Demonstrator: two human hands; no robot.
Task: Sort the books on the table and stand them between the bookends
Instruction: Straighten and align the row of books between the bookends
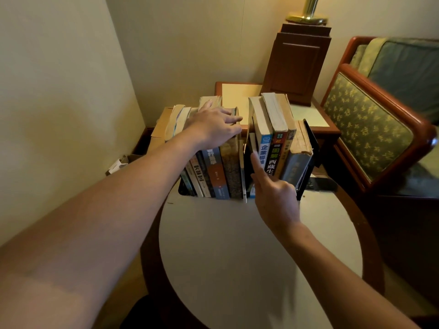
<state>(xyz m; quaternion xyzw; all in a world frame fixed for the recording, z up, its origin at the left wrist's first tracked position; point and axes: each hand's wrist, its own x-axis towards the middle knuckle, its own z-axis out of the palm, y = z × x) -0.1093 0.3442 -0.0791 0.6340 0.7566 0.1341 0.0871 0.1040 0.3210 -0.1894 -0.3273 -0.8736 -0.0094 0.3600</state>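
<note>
White round table (237,257), cream walls (59,91)

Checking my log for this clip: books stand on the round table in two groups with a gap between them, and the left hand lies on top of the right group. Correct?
Not quite. The head view shows the left hand lying on top of the left group, not the right group. The rest holds.
</note>
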